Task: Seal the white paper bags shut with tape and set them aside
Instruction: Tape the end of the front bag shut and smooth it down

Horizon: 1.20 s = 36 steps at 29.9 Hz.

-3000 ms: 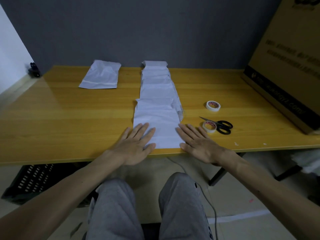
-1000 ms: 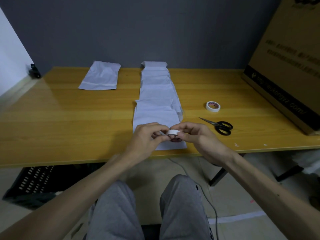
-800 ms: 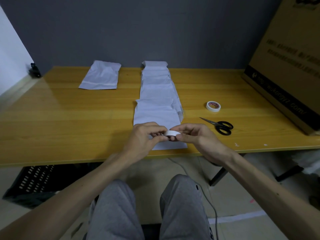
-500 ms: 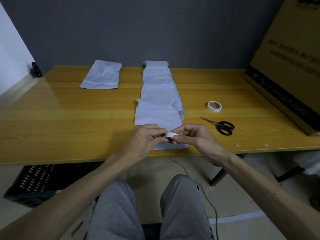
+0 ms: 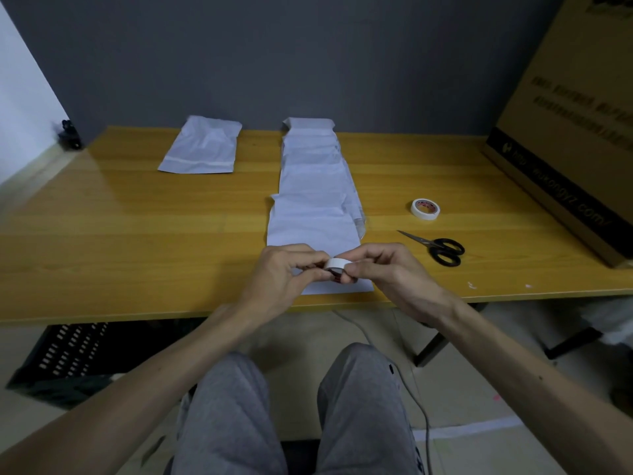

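At the near edge of the table (image 5: 120,241), just above the closest bag, I see both hands meeting around one roll of tape (image 5: 337,264). The right hand (image 5: 390,274) grips the roll, its fingers curled over the top and the thumb closing on the front. The left hand (image 5: 279,274) pinches the roll's left side with its fingertips on the white band. Whether a loose end of tape is lifted I cannot tell from my feed, because the fingers cover that spot. The roll is held clear of the tabletop, on edge, with its dark core facing me.

Under the hands lies the nearest bag (image 5: 308,231), flat, its near edge close to the table's front edge. It is the first of a row of white paper bags (image 5: 313,173) that overlap one another and run straight away from me to the far edge of the table. A single bag (image 5: 202,145) lies apart at the far left, with a pale strip crossing its near end.

Right of the row a second roll (image 5: 425,209) lies flat on the wood. Nearer to me are the scissors (image 5: 442,250), black handles to the right, blades pointing left toward the bags. A large cardboard box (image 5: 565,132) stands along the table's right side. Beneath the table, at left, a black crate (image 5: 58,358) sits on the floor.
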Available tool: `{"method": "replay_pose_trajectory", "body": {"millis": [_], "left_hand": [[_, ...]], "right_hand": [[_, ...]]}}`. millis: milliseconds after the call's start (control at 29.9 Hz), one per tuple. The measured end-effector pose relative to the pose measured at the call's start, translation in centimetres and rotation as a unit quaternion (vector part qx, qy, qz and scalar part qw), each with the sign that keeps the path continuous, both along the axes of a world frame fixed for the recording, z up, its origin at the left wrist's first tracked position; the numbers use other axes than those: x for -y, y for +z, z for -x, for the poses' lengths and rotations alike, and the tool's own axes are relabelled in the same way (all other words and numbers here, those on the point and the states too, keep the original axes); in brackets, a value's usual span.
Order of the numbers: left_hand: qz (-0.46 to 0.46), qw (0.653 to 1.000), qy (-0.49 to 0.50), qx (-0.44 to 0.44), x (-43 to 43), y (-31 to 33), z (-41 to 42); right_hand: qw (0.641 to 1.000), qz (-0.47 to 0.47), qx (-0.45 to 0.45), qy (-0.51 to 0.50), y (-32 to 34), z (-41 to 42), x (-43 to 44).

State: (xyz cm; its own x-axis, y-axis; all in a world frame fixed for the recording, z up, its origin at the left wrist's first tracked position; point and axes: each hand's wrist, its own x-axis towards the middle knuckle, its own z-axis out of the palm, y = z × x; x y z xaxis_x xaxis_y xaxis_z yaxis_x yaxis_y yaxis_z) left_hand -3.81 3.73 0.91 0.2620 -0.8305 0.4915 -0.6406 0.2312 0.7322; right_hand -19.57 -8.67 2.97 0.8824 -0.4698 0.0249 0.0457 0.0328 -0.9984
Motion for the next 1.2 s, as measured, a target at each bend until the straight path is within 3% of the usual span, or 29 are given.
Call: {"method": "replay_pose_trajectory", "body": {"millis": [267,434,1035,1202], "left_hand": [[0.01,1.0,-0.017,0.022,-0.1,-0.1,-0.2],[0.013,1.0,-0.012,0.011,-0.1,0.0,-0.3],[0.007,0.999,-0.021,0.03,-0.3,-0.5,0.1],[0.006,1.0,-0.02,0.01,-0.4,-0.3,-0.2]], "right_hand": [[0.999,-0.032,0.027,-0.021,-0.5,-0.3,-0.8],[0.998,-0.058,0.02,0.022,-0.2,0.3,-0.3],[0.997,-0.005,-0.014,-0.082,-0.9,-1.3,-1.2],[0.997,-0.073,0.0,0.002,-0.8,-0.5,-0.4]]}}
